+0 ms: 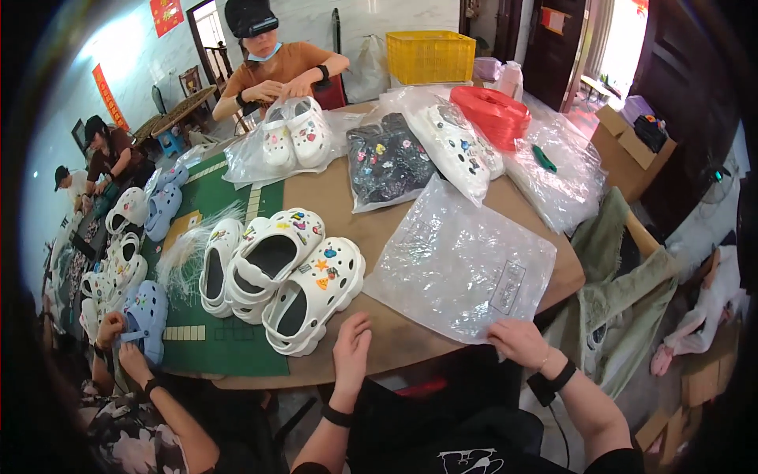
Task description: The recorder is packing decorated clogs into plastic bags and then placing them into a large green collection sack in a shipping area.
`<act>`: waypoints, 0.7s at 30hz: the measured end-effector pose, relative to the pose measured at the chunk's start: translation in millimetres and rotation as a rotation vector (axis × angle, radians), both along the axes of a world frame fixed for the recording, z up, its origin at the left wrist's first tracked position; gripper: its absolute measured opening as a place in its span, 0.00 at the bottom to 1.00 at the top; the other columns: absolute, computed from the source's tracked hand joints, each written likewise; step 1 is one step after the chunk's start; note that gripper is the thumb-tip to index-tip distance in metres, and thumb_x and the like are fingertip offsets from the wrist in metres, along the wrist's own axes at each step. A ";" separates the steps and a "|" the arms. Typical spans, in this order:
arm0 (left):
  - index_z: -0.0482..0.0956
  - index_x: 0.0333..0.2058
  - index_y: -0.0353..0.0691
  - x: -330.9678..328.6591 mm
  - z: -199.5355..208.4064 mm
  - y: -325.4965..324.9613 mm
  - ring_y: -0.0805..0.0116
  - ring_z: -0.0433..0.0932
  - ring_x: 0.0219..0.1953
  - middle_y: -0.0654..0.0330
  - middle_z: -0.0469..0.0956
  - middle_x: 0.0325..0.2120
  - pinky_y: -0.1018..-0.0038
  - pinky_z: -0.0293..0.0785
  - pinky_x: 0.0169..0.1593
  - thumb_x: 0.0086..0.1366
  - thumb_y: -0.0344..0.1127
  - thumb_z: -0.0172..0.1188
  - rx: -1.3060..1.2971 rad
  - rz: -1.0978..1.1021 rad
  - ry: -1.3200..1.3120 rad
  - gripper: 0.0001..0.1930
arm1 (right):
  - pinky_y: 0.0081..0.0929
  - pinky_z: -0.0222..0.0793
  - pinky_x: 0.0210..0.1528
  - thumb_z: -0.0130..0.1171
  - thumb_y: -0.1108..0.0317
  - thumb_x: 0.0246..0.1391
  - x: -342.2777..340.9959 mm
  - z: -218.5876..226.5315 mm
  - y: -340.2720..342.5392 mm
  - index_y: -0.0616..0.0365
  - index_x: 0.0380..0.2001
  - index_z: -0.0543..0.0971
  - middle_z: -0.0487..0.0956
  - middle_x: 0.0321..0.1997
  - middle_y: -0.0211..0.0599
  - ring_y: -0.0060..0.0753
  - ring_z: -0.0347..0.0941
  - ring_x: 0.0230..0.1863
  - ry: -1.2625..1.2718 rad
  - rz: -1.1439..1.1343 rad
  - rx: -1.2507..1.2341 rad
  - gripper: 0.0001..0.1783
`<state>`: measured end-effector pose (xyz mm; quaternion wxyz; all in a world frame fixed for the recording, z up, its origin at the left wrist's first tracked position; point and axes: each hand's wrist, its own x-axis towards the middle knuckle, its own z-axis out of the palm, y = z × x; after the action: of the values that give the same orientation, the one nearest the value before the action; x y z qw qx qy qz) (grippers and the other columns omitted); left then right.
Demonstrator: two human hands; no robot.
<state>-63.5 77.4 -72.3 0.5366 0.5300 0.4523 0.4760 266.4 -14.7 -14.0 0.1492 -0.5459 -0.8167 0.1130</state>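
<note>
My right hand [519, 341] pinches the near edge of a flat clear plastic bag [454, 257] lying on the brown table [335, 207]. By the table's front edge, my left hand [353, 347] holds nothing; its fingers are loosely bent and a little apart. Just left of that hand sit several white clogs [335, 272] with colourful charms and dark insoles. Beyond the flat bag lie a bagged pair of black clogs [388, 162] and bagged white clogs [452, 142], both decorated with charms.
A red roll of plastic twine [491, 117] and a stack of clear bags [557, 170] lie at the far right. A green mat [237, 351] bears a bundle of white strands [189, 253]. Opposite, a person handles bagged white clogs [304, 134]; at left, another holds a blue clog [144, 316].
</note>
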 end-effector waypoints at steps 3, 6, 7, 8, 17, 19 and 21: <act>0.73 0.52 0.34 18.1 6.7 -5.1 0.59 0.71 0.57 0.51 0.69 0.56 0.69 0.68 0.58 0.64 0.26 0.54 0.197 -0.036 0.182 0.17 | 0.38 0.70 0.35 0.56 0.66 0.53 -30.9 -11.1 6.0 0.54 0.36 0.74 0.74 0.30 0.41 0.46 0.74 0.35 0.126 -0.053 0.009 0.07; 0.73 0.53 0.37 38.7 27.2 -0.8 0.52 0.67 0.60 0.48 0.67 0.58 0.65 0.64 0.60 0.63 0.29 0.57 0.322 -0.163 0.365 0.19 | 0.37 0.70 0.36 0.56 0.67 0.53 -59.4 -19.0 13.4 0.54 0.36 0.74 0.74 0.32 0.40 0.46 0.73 0.36 0.220 -0.019 0.007 0.07; 0.73 0.53 0.37 46.2 29.1 0.9 0.52 0.67 0.60 0.48 0.67 0.58 0.65 0.64 0.60 0.63 0.29 0.57 0.320 -0.149 0.377 0.19 | 0.38 0.70 0.39 0.55 0.68 0.53 -64.2 -19.5 15.7 0.56 0.36 0.74 0.74 0.33 0.42 0.47 0.72 0.37 0.247 -0.006 -0.003 0.07; 0.73 0.53 0.38 51.6 31.5 2.8 0.51 0.67 0.60 0.48 0.67 0.58 0.65 0.64 0.60 0.62 0.29 0.57 0.330 -0.185 0.333 0.19 | 0.38 0.70 0.39 0.55 0.68 0.53 -68.7 -22.8 19.4 0.56 0.36 0.74 0.74 0.33 0.42 0.47 0.72 0.37 0.256 0.012 -0.003 0.07; 0.72 0.53 0.37 -36.8 98.7 23.2 0.48 0.59 0.63 0.48 0.61 0.60 0.58 0.56 0.64 0.55 0.27 0.61 0.680 0.346 0.804 0.24 | 0.39 0.65 0.46 0.54 0.67 0.55 -77.8 -22.0 52.5 0.60 0.32 0.73 0.72 0.36 0.42 0.48 0.67 0.42 0.544 -0.147 0.066 0.07; 0.72 0.54 0.40 -67.8 110.6 35.3 0.50 0.61 0.61 0.51 0.62 0.59 0.57 0.58 0.62 0.52 0.28 0.65 0.768 0.430 1.104 0.27 | 0.39 0.65 0.47 0.54 0.67 0.55 -74.3 -29.0 54.7 0.59 0.32 0.73 0.73 0.36 0.41 0.48 0.67 0.42 0.495 -0.098 0.082 0.07; 0.73 0.54 0.41 -80.6 117.5 42.7 0.51 0.62 0.60 0.52 0.63 0.58 0.56 0.59 0.61 0.51 0.29 0.66 0.796 0.439 1.281 0.28 | 0.37 0.67 0.48 0.54 0.67 0.54 -76.0 -29.1 56.8 0.58 0.33 0.75 0.73 0.38 0.40 0.47 0.68 0.43 0.353 -0.058 0.119 0.06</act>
<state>-144.0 120.1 45.2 -0.1655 0.7523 0.5633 0.2990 190.4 42.2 -43.1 0.3256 -0.5311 -0.7669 0.1542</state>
